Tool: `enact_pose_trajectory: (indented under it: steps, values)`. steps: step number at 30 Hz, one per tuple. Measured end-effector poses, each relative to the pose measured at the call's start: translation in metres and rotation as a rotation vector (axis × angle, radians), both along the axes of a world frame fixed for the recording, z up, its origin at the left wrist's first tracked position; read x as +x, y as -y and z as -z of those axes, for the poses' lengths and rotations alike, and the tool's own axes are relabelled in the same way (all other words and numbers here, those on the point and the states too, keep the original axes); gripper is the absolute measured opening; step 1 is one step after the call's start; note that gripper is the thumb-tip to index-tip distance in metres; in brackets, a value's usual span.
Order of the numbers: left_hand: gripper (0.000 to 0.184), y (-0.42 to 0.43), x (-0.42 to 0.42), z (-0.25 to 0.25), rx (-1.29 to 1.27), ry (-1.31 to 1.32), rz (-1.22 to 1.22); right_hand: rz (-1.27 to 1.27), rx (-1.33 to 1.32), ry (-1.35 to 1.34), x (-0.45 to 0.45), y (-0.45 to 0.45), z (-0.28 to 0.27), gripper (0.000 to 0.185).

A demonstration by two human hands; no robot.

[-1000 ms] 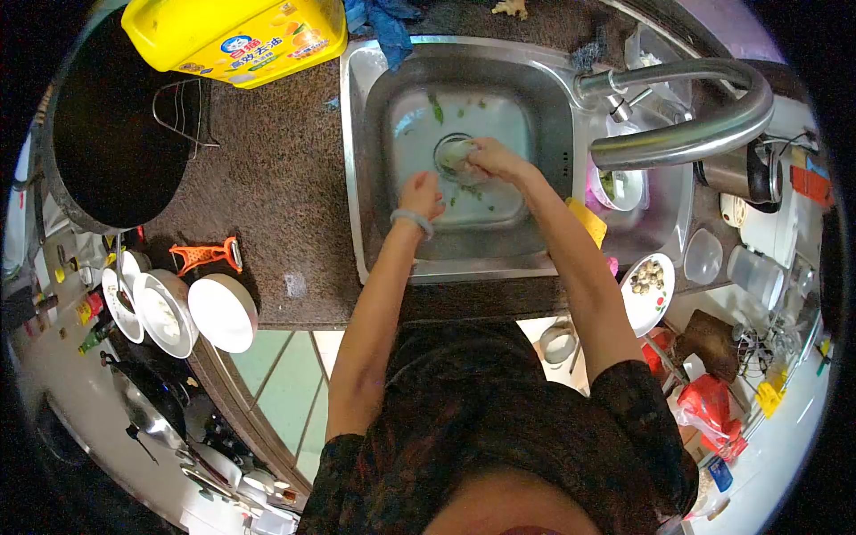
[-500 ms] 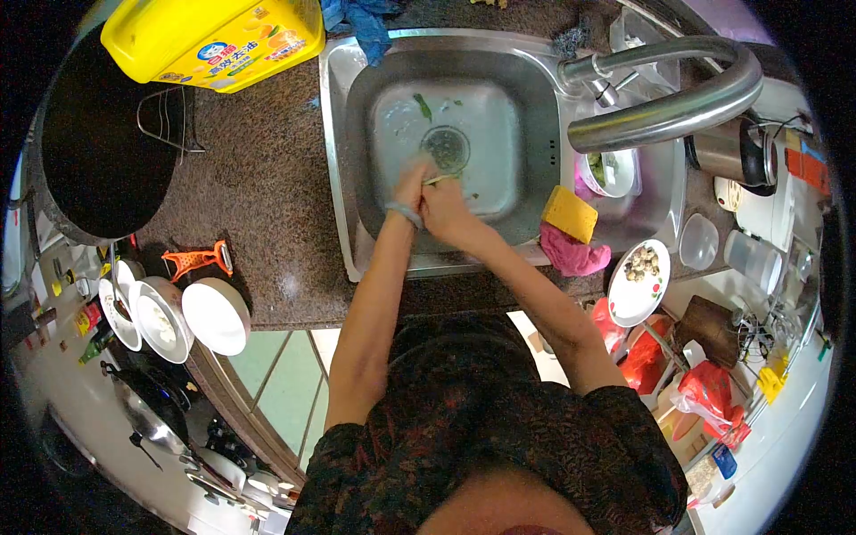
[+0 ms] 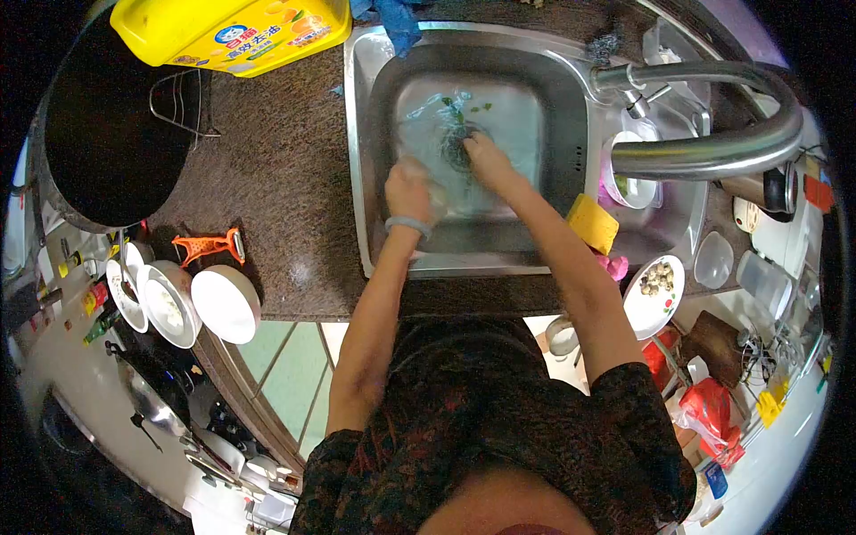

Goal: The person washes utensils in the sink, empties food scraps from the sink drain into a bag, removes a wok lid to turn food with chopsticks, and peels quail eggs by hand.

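Observation:
Both hands are inside the steel sink [image 3: 562, 178], over shallow water. My left hand [image 3: 410, 189], with a pale bracelet at its wrist, is on the left side; motion smears its fingers, and a pale blur lies beside it. My right hand [image 3: 486, 160] has its fingers closed beside the round drain [image 3: 456, 147]; what they hold, if anything, is too small to name. Green leaf scraps [image 3: 453, 111] float just beyond the drain.
A curved faucet [image 3: 713, 159] reaches over the right basin. A yellow sponge [image 3: 593, 225] rests on the sink's front edge. White bowls [image 3: 226, 304], an orange peeler [image 3: 209, 246], a black pot [image 3: 116, 125] and a yellow detergent jug [image 3: 236, 36] stand left. A plate [image 3: 654, 299] is at right.
Half a second ago my hands were together near the sink's front left. Now they are apart, my right hand farther forward and right. The leaf scraps have shifted, and the view has moved slightly.

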State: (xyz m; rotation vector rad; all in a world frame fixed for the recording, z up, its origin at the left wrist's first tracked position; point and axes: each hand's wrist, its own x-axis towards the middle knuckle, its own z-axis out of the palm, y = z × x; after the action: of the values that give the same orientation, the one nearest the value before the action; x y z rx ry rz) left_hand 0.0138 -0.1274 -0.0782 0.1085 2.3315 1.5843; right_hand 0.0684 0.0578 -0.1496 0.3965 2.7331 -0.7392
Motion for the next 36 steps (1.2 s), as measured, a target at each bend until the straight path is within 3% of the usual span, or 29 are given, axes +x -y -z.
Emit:
enact_pose_trajectory:
  steps: [2,5,7,9,11,14,17,18,20,24,26,27,29,31,36]
  values:
    - [0.021,0.003,0.0,0.005,-0.106,-0.086,0.034,-0.072,0.076,-0.132,0.0,0.008,0.017,0.037]
    - [0.025,0.001,0.004,-0.007,-0.146,0.033,0.069,-0.118,0.109,-0.154,0.002,0.014,0.039,0.037]
    - [0.031,-0.006,0.007,-0.035,-0.021,0.139,-0.013,-0.15,0.163,-0.205,0.0,0.021,0.027,0.034]
    - [0.033,-0.005,0.009,-0.027,0.001,0.135,-0.034,-0.177,0.219,-0.259,0.0,0.022,0.033,0.032]
    - [0.035,-0.003,0.011,-0.019,0.026,0.133,-0.052,-0.213,0.204,-0.157,-0.004,0.018,0.06,0.028]
    - [0.032,-0.004,0.013,-0.019,-0.159,0.048,-0.113,-0.27,0.187,-0.002,-0.002,0.01,0.096,0.022]
    - [0.037,-0.004,0.013,-0.037,-0.123,-0.025,-0.137,-0.111,0.193,-0.055,-0.01,0.017,0.051,0.02]
    - [0.037,0.001,0.013,-0.036,-0.041,0.062,-0.041,-0.113,0.19,-0.054,-0.017,0.013,0.038,0.02]
    - [0.037,0.007,0.013,-0.038,0.037,0.149,0.053,-0.398,0.144,0.365,-0.029,0.006,0.025,0.023]
    - [0.029,0.013,0.016,-0.029,-0.021,0.393,0.086,-0.479,0.105,0.348,-0.034,-0.003,0.048,0.019]
    - [0.028,0.015,0.02,-0.022,-0.018,0.455,0.067,-0.736,0.157,0.422,-0.035,-0.007,0.049,0.018]
    - [0.028,0.015,0.022,-0.021,0.083,0.497,0.023,-0.737,0.157,0.423,-0.033,-0.006,0.047,0.018]
    - [0.028,0.014,0.024,-0.026,0.186,0.539,-0.022,-0.171,-0.113,0.254,-0.024,-0.005,0.047,0.023]
    - [0.027,0.013,0.024,-0.037,0.244,0.704,-0.148,-0.198,-0.126,0.318,-0.028,-0.008,0.054,0.026]
    - [0.023,0.018,0.021,-0.044,0.385,0.813,-0.208,-0.343,-0.071,0.479,-0.04,-0.009,0.056,0.03]
